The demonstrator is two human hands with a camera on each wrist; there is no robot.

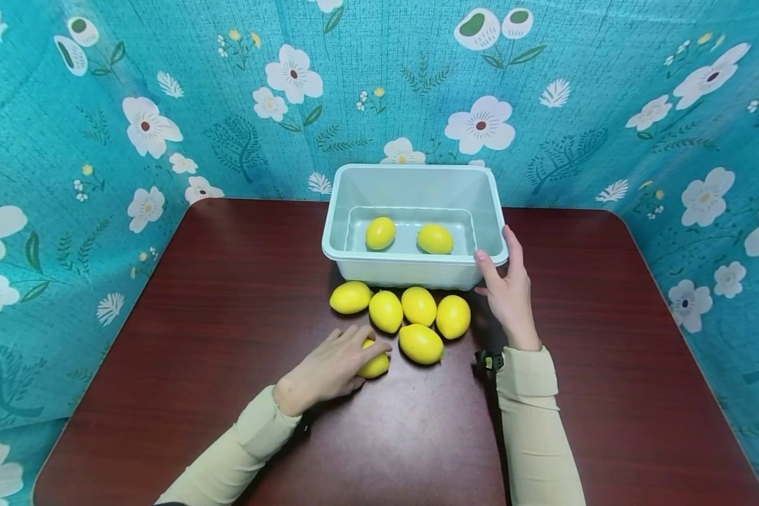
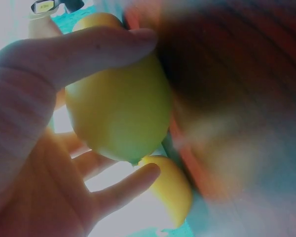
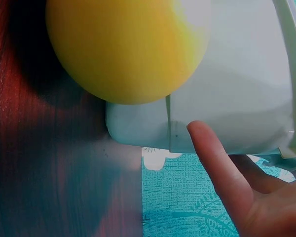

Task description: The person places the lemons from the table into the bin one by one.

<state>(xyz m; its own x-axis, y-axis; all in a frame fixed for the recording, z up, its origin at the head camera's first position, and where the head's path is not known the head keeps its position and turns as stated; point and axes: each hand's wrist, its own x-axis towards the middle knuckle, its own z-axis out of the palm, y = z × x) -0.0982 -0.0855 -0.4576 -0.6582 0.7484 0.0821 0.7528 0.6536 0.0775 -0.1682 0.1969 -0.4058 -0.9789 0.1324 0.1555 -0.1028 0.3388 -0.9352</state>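
Left hand [image 1: 332, 363] grips a lemon [image 1: 376, 366]: lift it clear before moving sideways; steady the bin [image 1: 411, 273] with right hand [image 1: 512, 301], fingers extended.

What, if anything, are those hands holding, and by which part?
The left hand holds a lemon by its rounded sides. The right hand rests spread against the near right corner of the tub, with no clear grip.
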